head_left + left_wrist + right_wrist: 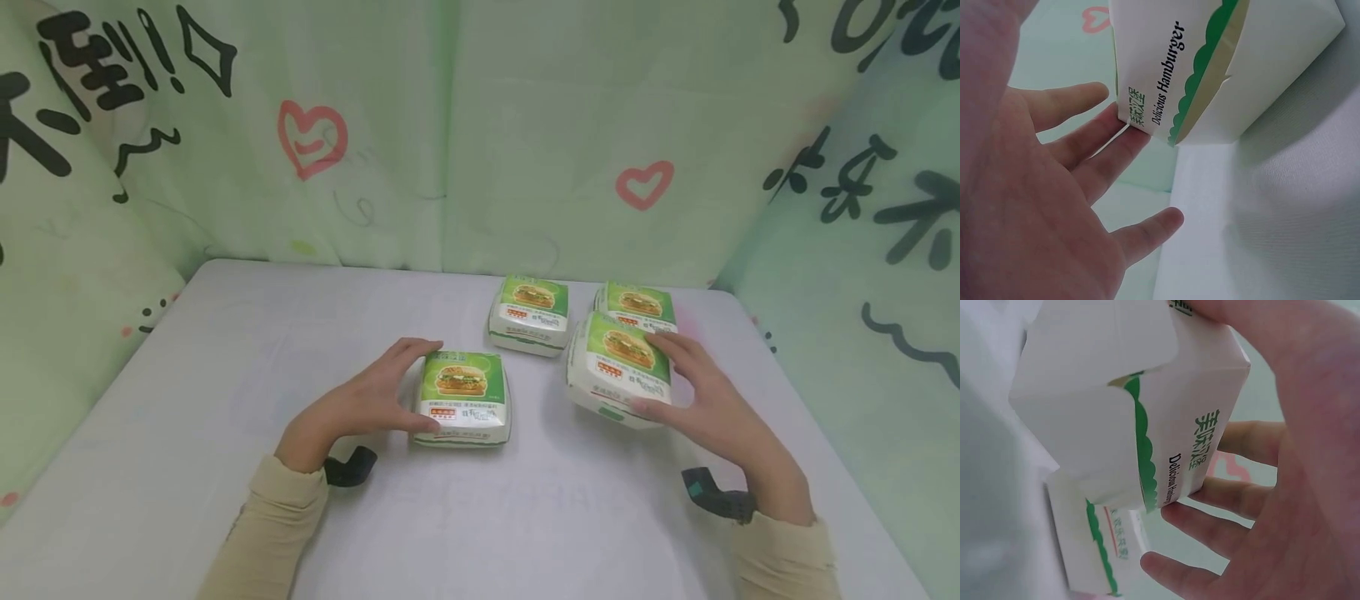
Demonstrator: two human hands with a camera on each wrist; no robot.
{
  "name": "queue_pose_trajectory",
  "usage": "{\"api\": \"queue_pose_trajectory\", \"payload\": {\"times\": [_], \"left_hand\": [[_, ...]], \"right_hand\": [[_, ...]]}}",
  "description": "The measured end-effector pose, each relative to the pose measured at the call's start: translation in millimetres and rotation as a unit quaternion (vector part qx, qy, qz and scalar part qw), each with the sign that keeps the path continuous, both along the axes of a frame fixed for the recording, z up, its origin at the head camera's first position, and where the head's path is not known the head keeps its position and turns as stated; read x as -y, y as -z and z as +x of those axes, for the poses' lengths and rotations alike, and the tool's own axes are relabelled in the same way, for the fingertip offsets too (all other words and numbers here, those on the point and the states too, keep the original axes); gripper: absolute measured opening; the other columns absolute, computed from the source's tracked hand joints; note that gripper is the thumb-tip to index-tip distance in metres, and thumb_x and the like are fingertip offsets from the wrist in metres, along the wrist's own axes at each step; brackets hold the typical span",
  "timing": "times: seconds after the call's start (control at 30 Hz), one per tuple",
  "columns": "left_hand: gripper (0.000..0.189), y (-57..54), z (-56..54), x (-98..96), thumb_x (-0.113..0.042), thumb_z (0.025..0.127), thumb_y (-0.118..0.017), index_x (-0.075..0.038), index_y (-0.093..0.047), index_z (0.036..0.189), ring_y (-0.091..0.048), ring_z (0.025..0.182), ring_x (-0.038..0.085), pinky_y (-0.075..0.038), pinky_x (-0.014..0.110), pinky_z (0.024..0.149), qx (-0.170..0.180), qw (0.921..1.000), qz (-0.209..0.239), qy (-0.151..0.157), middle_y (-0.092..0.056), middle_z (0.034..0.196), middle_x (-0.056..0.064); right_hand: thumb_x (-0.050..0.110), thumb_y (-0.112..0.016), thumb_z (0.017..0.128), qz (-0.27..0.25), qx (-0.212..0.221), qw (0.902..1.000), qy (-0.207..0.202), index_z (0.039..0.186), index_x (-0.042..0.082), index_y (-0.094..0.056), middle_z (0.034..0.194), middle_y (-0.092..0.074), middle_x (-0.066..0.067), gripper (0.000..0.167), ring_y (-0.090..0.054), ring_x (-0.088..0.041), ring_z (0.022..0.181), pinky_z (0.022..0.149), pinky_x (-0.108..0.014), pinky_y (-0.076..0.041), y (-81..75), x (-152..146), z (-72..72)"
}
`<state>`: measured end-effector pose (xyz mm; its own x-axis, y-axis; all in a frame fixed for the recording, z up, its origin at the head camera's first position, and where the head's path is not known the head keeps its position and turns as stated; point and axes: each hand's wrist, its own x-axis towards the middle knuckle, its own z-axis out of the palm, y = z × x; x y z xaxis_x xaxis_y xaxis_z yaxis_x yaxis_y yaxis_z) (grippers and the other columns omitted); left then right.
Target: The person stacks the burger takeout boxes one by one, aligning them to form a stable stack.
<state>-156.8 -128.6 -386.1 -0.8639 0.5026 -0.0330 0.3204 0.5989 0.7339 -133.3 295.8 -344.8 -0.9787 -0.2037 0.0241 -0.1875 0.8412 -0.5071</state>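
Note:
My left hand (375,396) spans a green and white hamburger box (462,400), thumb at its near side and fingers at the far left edge. In the left wrist view, fingertips touch the lid edge of this box (1166,69), and the little finger stands apart from it. My right hand (708,396) grips another hamburger box (619,367) between thumb and fingers. That box is tilted and raised off the table, overlapping a third box (640,303) behind it. The right wrist view shows the held box (1172,425) above the other box (1094,544).
One more hamburger box (529,315) stands at the back of the white table (480,517), between the two held ones. Green curtains (525,125) with hearts and black writing enclose the table at the back and sides.

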Motion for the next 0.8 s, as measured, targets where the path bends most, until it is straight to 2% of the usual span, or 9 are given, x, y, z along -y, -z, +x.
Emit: {"api": "queue_pose_trajectory", "payload": {"times": [0.23,0.4,0.57,0.8], "left_hand": [[0.106,2.3,-1.8,0.7,-0.045,0.069,-0.088,-0.018,-0.031,0.154,-0.031,0.146,0.028,-0.034,0.054,0.116,0.004,1.0,-0.004,-0.003,-0.031,0.156,0.005],[0.105,1.3,-2.0,0.4,-0.043,0.07,-0.088,-0.019,-0.03,0.154,-0.03,0.147,0.027,-0.033,0.053,0.117,0.007,1.0,0.003,0.003,-0.03,0.157,0.003],[0.107,-1.2,-0.5,0.7,-0.043,0.069,-0.088,-0.022,-0.029,0.155,-0.028,0.148,0.028,-0.032,0.055,0.117,0.014,0.9999,0.004,0.002,-0.028,0.159,0.004],[0.105,0.2,-0.3,4.4,-0.038,0.07,-0.087,-0.016,-0.029,0.155,-0.03,0.147,0.027,-0.032,0.054,0.117,0.013,0.9998,0.014,0.01,-0.03,0.157,0.003]], "right_hand": [[0.049,-0.077,0.082,-0.002,-0.009,0.9999,-0.014,0.158,0.029,-0.025,0.162,-0.022,-0.011,0.094,-0.031,-0.042,0.138,0.098,-0.073,-0.037,-10.8,13.9,-2.6],[0.047,-0.078,0.082,-0.011,-0.024,0.9993,-0.025,0.157,0.03,-0.027,0.161,-0.025,-0.011,0.093,-0.038,-0.039,0.133,0.096,-0.07,-0.041,-13.4,23.5,-3.7],[0.049,-0.078,0.081,-0.007,-0.027,0.9992,-0.029,0.156,0.031,-0.028,0.162,-0.024,-0.009,0.092,-0.033,-0.039,0.137,0.097,-0.07,-0.039,-17.0,30.5,-5.2],[0.048,-0.079,0.081,-0.018,-0.037,0.998,-0.049,0.155,0.031,-0.031,0.161,-0.027,-0.005,0.09,-0.033,-0.037,0.139,0.096,-0.062,-0.044,-19.5,46.1,-8.6]]}}
